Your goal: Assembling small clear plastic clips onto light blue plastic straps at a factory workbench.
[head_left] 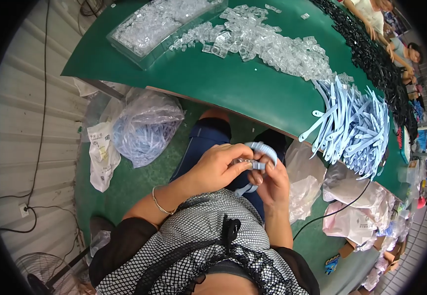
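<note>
In front of my lap a light blue strap [262, 147] is bent into a loop between my two hands. My left hand [214, 168] is closed, its thumb and forefinger pinching at the strap's end, where a small glassy-looking bit shows; its shape is too small to tell. Fingers of my right hand [275, 186] are closed round the curved part, thumb up against it. Another light blue length hangs below the hands, and I cannot tell whether it belongs to the same strap.
The green table [184, 73] carries clear plastic pieces [282, 49], a clear tray [149, 29] full of them, blue straps [356, 128] and black straps [376, 54]. Bags of straps [144, 132] lie below left. Plastic bags [356, 211] lie right; two people [403, 54] sit far right.
</note>
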Tool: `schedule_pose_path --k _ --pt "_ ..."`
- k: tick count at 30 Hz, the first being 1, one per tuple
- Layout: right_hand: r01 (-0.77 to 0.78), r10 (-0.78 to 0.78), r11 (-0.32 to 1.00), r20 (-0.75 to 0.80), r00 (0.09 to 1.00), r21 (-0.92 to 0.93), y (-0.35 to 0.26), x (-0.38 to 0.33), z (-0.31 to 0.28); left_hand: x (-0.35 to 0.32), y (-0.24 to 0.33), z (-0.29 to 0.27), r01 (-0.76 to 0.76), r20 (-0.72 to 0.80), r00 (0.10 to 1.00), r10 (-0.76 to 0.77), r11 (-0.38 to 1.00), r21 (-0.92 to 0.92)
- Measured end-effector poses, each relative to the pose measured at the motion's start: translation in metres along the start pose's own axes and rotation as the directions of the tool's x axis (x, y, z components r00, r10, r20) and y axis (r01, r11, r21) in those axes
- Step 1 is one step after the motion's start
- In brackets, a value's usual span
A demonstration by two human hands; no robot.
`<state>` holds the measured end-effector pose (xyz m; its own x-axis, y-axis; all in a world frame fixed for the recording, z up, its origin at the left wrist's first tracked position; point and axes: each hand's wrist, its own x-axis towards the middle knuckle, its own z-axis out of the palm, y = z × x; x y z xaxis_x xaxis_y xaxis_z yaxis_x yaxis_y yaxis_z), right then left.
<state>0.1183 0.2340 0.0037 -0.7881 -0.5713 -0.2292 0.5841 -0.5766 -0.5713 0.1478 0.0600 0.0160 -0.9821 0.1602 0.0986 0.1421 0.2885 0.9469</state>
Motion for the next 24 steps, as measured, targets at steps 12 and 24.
schedule_pose_path --k 12,24 --pt "0.171 -0.17 0.848 0.048 0.984 -0.501 0.009 0.0 -0.001 -0.002 -0.005 -0.002 0.387 0.296 0.921 -0.254 0.506 -0.771" --pt "0.223 -0.19 0.849 0.116 0.975 -0.478 0.016 0.0 0.004 -0.013 -0.005 -0.004 0.431 0.354 0.902 -0.248 0.44 -0.788"
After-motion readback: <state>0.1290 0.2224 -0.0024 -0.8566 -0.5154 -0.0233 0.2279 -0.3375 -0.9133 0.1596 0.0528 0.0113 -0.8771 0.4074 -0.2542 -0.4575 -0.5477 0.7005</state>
